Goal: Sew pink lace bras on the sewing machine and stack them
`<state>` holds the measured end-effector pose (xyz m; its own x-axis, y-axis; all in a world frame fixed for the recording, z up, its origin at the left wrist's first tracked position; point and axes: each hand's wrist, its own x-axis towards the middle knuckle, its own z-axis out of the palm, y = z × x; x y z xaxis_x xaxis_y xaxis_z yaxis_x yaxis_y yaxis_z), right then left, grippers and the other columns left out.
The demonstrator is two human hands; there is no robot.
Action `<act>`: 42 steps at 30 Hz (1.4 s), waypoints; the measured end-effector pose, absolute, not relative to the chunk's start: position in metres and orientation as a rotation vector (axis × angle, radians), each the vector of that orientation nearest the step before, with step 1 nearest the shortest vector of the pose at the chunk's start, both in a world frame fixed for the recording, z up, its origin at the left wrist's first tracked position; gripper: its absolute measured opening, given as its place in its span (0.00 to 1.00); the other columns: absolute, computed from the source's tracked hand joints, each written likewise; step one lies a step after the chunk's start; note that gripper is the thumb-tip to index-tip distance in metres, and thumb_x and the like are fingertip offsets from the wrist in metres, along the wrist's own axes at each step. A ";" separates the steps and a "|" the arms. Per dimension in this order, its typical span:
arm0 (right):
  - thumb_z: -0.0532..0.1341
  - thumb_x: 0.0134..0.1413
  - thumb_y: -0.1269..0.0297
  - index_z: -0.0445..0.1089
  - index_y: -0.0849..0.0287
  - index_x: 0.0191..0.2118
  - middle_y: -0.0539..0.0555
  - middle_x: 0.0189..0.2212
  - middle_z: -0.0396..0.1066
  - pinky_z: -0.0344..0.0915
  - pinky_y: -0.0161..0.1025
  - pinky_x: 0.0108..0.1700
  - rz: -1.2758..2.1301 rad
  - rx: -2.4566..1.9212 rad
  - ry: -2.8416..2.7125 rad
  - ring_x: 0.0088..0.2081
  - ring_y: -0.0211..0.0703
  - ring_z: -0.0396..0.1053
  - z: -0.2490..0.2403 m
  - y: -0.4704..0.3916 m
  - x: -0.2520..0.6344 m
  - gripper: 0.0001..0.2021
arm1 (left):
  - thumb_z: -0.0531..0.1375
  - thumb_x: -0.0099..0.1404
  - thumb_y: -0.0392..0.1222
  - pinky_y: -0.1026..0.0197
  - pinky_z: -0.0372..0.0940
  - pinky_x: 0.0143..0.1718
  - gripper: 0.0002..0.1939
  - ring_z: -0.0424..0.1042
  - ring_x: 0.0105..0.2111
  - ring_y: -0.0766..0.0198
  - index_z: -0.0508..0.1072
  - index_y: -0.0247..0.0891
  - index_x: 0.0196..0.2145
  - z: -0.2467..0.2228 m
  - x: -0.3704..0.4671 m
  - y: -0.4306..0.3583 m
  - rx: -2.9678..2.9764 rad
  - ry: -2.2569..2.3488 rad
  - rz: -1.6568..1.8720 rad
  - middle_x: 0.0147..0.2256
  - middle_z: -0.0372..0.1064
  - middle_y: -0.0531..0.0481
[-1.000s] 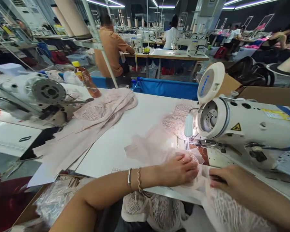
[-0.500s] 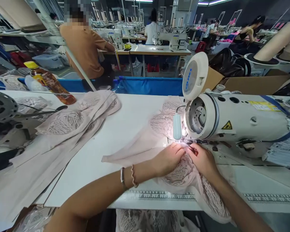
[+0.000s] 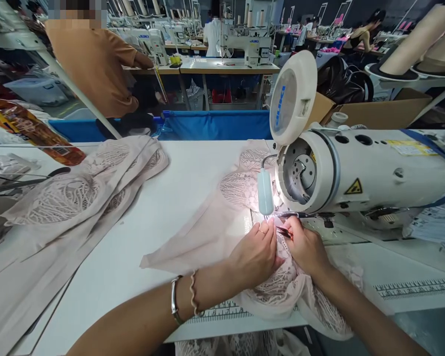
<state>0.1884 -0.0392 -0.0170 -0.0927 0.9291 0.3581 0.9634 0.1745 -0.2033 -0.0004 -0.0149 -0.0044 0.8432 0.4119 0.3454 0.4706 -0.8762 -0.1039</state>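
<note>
Pale pink lace fabric [image 3: 203, 230] lies under the needle area of a white sewing machine [image 3: 378, 168] and drapes over the table's front edge. My left hand [image 3: 257, 252], with bracelets at the wrist, pinches the fabric just in front of the needle. Close beside it, my right hand [image 3: 306, 247] is closed around small dark-bladed scissors [image 3: 284, 232] with reddish handles, their tips by the fabric. A small pale green lamp [image 3: 265, 193] hangs over the spot and lights it. The fingertips partly hide the gripped fabric.
More pink lace pieces [image 3: 65, 198] are piled at the left, beside a tilted drink bottle [image 3: 33, 128]. A ruler strip [image 3: 419, 288] runs along the front edge. Beyond the table are a blue cloth bin [image 3: 215, 125], a cardboard box [image 3: 385, 111] and a seated person [image 3: 92, 64].
The view has shifted and moved closer. My left hand has its fingers raised more upright at the fabric, and the scissors show more clearly in my right hand.
</note>
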 end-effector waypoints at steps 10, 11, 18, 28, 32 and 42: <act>0.50 0.65 0.77 0.72 0.62 0.46 0.56 0.32 0.78 0.70 0.36 0.36 -0.347 -1.445 -2.202 0.32 0.44 0.76 -0.012 -0.038 0.187 0.14 | 0.52 0.75 0.53 0.45 0.64 0.53 0.25 0.72 0.54 0.42 0.77 0.24 0.43 -0.007 -0.001 0.004 -2.993 -0.599 -0.552 0.54 0.72 0.26; 0.50 0.63 0.79 0.72 0.63 0.48 0.57 0.34 0.79 0.71 0.36 0.37 -0.391 -1.398 -2.206 0.34 0.44 0.77 -0.012 -0.039 0.187 0.16 | 0.52 0.74 0.53 0.45 0.63 0.54 0.26 0.71 0.54 0.42 0.76 0.23 0.46 -0.007 -0.002 0.005 -2.991 -0.598 -0.568 0.55 0.71 0.26; 0.49 0.56 0.83 0.73 0.65 0.51 0.55 0.33 0.79 0.72 0.37 0.32 -0.464 -1.462 -2.217 0.30 0.44 0.76 -0.009 -0.043 0.185 0.23 | 0.52 0.75 0.55 0.44 0.58 0.58 0.31 0.68 0.56 0.45 0.68 0.21 0.59 -0.004 -0.006 0.001 -2.940 -0.727 -0.499 0.58 0.68 0.30; 0.49 0.53 0.83 0.73 0.64 0.52 0.56 0.36 0.80 0.74 0.37 0.36 -0.435 -1.517 -2.247 0.34 0.45 0.78 -0.009 -0.042 0.185 0.25 | 0.49 0.77 0.56 0.44 0.55 0.59 0.33 0.68 0.56 0.43 0.66 0.21 0.61 -0.003 -0.008 0.003 -2.913 -0.711 -0.447 0.57 0.69 0.31; 0.49 0.56 0.82 0.72 0.63 0.51 0.56 0.36 0.80 0.72 0.38 0.35 -0.395 -1.518 -2.226 0.34 0.46 0.78 -0.008 -0.042 0.185 0.22 | 0.48 0.77 0.57 0.43 0.58 0.58 0.34 0.67 0.57 0.43 0.64 0.20 0.62 -0.002 -0.008 0.005 -2.879 -0.708 -0.477 0.58 0.68 0.30; 0.53 0.54 0.80 0.71 0.56 0.50 0.55 0.45 0.76 0.72 0.36 0.41 0.067 -1.540 -2.169 0.44 0.46 0.77 0.001 -0.048 0.205 0.22 | 0.53 0.73 0.37 0.43 0.63 0.58 0.18 0.68 0.58 0.43 0.70 0.26 0.56 0.006 -0.003 -0.023 -2.881 -0.564 -0.335 0.58 0.68 0.31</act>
<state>0.2047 -0.0478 0.0006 -0.2546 0.9015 0.3499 0.8783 0.3670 -0.3064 -0.0027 -0.0226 0.0064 0.9023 0.3481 0.2544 0.3901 -0.9104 -0.1379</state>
